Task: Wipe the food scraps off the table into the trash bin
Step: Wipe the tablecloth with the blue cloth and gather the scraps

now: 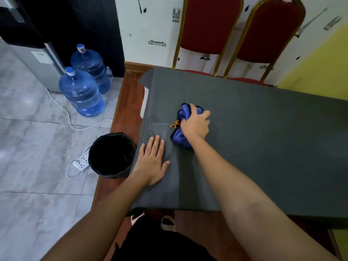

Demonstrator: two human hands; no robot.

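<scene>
My right hand is closed on a bunched blue cloth pressed onto the dark grey table cover. A few orange scraps lie on the cover just left of the cloth, touching its edge. My left hand rests flat, fingers spread, on the cover near its left edge, holding nothing. On the floor to the left of the table stands a round trash bin lined with a black bag, its mouth below the table's left edge.
Two red chairs with gold frames stand behind the table's far edge. Two blue water jugs and a water dispenser are at the far left. A white power strip and cable lie on the floor beside the bin.
</scene>
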